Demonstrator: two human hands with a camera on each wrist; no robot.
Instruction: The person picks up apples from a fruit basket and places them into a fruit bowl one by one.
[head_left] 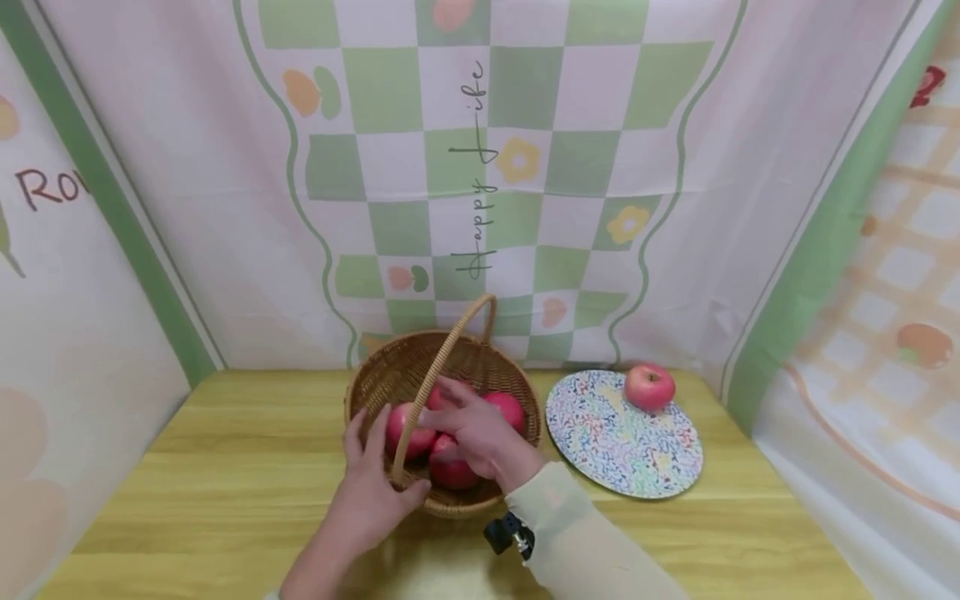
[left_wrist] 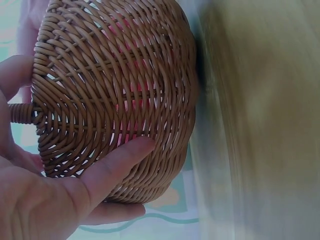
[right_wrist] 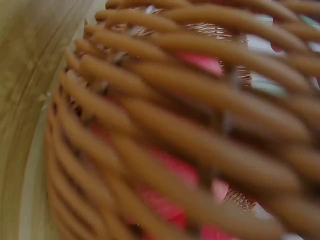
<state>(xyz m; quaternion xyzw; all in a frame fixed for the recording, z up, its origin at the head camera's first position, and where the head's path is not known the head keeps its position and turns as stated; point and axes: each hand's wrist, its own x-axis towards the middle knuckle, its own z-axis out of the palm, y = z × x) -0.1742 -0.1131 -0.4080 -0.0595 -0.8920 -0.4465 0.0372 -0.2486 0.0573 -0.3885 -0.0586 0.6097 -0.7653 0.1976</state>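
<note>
Reaching into wicker basket (head_left: 372, 377), right grip (head_left: 476, 427) is over the red apples (head_left: 408, 433), fingers spread near the arched handle (head_left: 442, 358); cannot tell if it pinches one. Left grip (head_left: 373, 500) at the basket's near-left side, fingers and thumb apart, fairly straight, set about the handle's foot; left wrist view has one finger laid along the woven outer wall, red showing through the gaps. Right wrist view: wicker close up, blurry, red patches behind it.

Four apples visible in basket, clustered: one left, one at back partly under the fingers, one right, one near front partly covered by right grip. Light sleeve (head_left: 581, 533) on right arm, small black device (head_left: 510, 535) at that wrist. Basket upright on wood-grain worktop (head_left: 217, 458).

Right of basket, apart from it: flat speckled plate (head_left: 622, 458), single apple (head_left: 650, 387) on its back-right edge. Behind: hanging cloth (head_left: 375, 167), green-and-white checks, "Happy Life" running sideways.
</note>
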